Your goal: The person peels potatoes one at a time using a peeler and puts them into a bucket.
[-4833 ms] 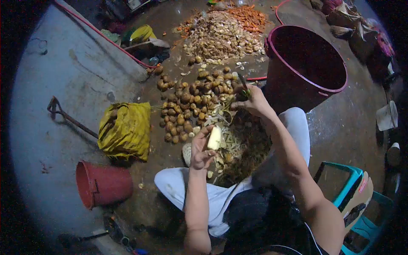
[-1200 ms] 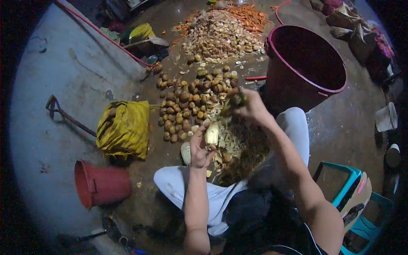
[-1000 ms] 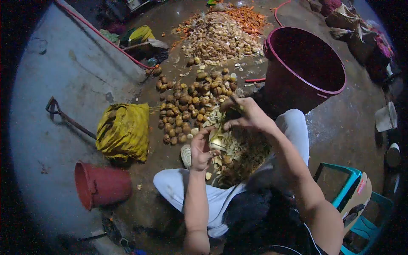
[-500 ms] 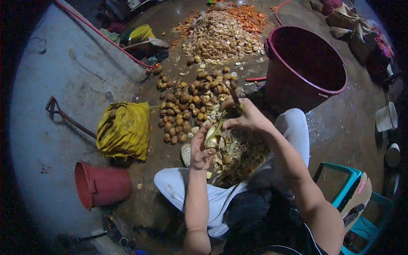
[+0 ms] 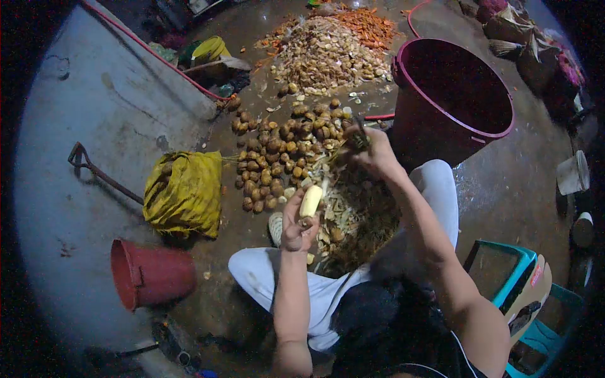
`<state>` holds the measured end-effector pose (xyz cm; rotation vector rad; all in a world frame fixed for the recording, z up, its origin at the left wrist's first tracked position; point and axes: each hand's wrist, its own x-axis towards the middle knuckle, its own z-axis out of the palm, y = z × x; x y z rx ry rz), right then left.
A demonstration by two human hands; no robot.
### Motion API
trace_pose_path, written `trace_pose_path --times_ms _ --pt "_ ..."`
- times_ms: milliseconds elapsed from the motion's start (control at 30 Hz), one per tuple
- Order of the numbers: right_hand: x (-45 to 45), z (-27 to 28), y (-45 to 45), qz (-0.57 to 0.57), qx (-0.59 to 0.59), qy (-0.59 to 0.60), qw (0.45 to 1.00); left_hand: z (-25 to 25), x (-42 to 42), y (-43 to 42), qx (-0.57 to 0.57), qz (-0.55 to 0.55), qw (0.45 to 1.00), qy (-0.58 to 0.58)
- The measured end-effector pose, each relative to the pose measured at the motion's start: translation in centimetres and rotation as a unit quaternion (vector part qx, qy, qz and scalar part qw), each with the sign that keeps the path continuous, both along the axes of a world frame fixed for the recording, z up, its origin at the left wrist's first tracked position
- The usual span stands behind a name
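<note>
Piece (image 5: 311,200), pale, peeled, grasped in left hand (image 5: 297,230) above floor (image 5: 504,208) near scraps (image 5: 343,217); right hand (image 5: 379,153) clasps dark tool (image 5: 360,123), edge unclear; risks, judged: surface, if damp, could let it slip down; tool could nick fingers if 2 hands meet misaligned; brown tubers (image 5: 272,148), towards floor's edge by wall (image 5: 101,157), could scatter if knocked.

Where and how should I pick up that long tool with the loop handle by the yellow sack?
Grip the tool by its loop handle, coming from the end away from the yellow sack. The loop looks easy to close fingers around and sticks out; the shaft's other end is hidden at the sack, so it may catch there.
</note>
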<state>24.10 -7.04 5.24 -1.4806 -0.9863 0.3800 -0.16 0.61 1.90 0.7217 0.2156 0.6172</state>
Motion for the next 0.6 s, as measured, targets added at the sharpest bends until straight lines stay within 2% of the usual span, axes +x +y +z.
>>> trace_pose_path --times_ms 67,133,167,200,267,300,333,400,433,467,533,567,600 --pt "0.6 -0.3 -0.4 -0.006 -0.009 -0.029 1.000 0.2 0.4 0.3 0.018 -0.020 1.000 -0.009" --pt "-1.4 0.2 -0.5 0.041 0.053 -0.148 0.987 0.3 0.5 0.1 0.018 -0.020 1.000 0.013" --pt "-2.5 0.5 -0.6 0.103 0.078 -0.126 0.983 0.9 0.3 -0.3 -0.006 -0.025 0.999 0.036" --pt "-3.2 0.3 -0.4 0.115 0.106 -0.081 0.984 0.7 0.5 -0.2 -0.008 -0.025 0.999 0.037" --pt "-1.6 0.6 -1.1 0.065 0.037 -0.002 0.997 -0.1 0.4 -0.2 -0.059 -0.021 0.998 -0.010" --pt "-0.7 0.7 -0.4 0.012 0.015 -0.013 1.000 0.5 0.5 -0.4 -0.032 -0.001 0.999 -0.031" --pt "-0.4 0.8 -0.6 0.020 0.030 0.089 0.995 0.1 0.4 -0.4 -0.030 0.000 0.999 -0.033" --pt "-0.6 0.8 -0.8 0.061 -0.034 0.095 0.993 -1.0 0.4 0.1 -0.002 0.005 1.000 -0.019" --pt "-1.7 1.3 -0.2 0.053 0.037 -0.127 0.990 0.0 0.5 0.0 -0.002 -0.021 1.000 -0.006" --pt "-2.8 1.8 -0.9 0.130 0.051 -0.086 0.986 0.6 0.7 -0.1 -0.003 -0.021 1.000 -0.007" --pt "-2.2 1.0 -0.9 0.103 0.032 -0.114 0.988 1.0 0.8 -0.5 0.024 -0.028 0.999 0.011" --pt "-1.5 0.2 -0.7 0.063 0.018 -0.039 0.997 -1.7 0.3 -0.2 0.036 0.031 0.999 0.013" --pt "-0.5 0.1 -0.4 0.023 0.006 0.032 0.999 -1.4 -0.1 -0.1 0.037 0.032 0.999 0.013"
